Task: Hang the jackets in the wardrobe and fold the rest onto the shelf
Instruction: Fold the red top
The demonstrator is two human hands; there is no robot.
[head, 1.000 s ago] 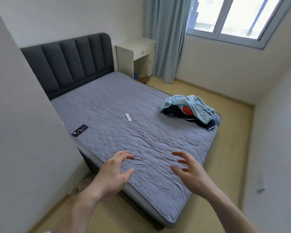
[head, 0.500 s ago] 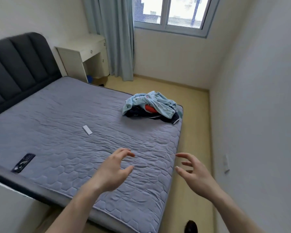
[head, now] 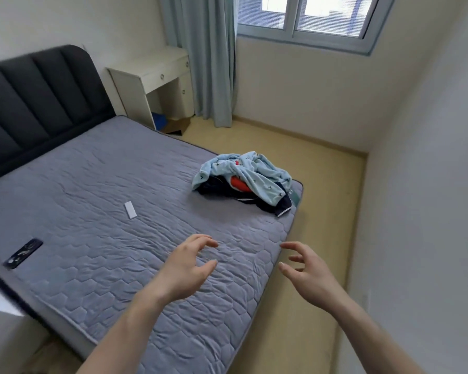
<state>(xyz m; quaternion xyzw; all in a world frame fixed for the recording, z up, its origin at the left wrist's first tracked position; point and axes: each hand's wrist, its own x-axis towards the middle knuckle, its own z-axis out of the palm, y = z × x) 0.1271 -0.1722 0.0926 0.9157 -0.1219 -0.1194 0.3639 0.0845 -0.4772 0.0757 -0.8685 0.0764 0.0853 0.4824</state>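
Two hands reach out in front of the person, and both hold nothing. On the left side, the left hand [head: 185,268] floats above the bed [head: 92,201], palm turned in and a bit down. Its fingers [head: 204,240] are spread a little and bent like a loose claw, and the thumb pokes out toward the other hand. On the right side, the right hand [head: 307,271] floats past the edge of the bed, over the yellow floor [head: 316,201]. Its fingers [head: 291,246] are spread and softly bent too, with the thumb pointing back at the left hand. Neither hand touches the other, and both bare arms come in from the bottom.

One pile of clothes [head: 245,180] sits on the far right corner of the bed, well apart from both hands. A light blue top with tiny dark marks lies on it, all crumpled. Something dark blue peeks out under it, and a bit of orange-red shows in the middle. I cannot tell how many pieces are in the pile.

One small white flat thing [head: 130,210] lies in the middle of the bed. One dark flat thing [head: 23,253] lies near the left edge. One dark headboard [head: 38,95] stands at the top of the bed. One white desk [head: 149,85] stands next to it, by one pale blue curtain [head: 208,58] and one window [head: 305,18].
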